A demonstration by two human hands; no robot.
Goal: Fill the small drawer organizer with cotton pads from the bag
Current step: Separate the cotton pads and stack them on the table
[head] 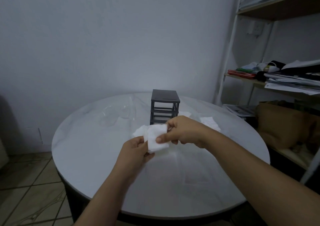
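We held a small stack of cotton pads [157, 137] between both hands just below the middle of the frame, above the round white bench [173, 182]; the left hand [134, 150] was closed on the stack's lower left edge from below, and the right hand [181, 131] was pinched on its upper right side, thumb across the front face and fingers over the top corner. The relation that mattered was the one straight up the frame: the dark drawer organizer [164, 105] stood upright directly behind the pads, farther from us, with its open frame turned toward us and something pale showing in a lower tier, though we could not tell whether a drawer was pulled out. The right hand lay nearer the organizer, almost overlapping its base in the picture, so we judged that it would carry the stack forward while the left let go. The stack's flat face was turned toward us and tilted, and we judged it would have to be laid level to slide into a tier. More loose pads [208, 123] lay on the bench to the right of the organizer, another white piece [140, 130] just behind the left hand, and the clear, crumpled bag [116, 113] sat in the left-centre of the frame, well apart from both hands
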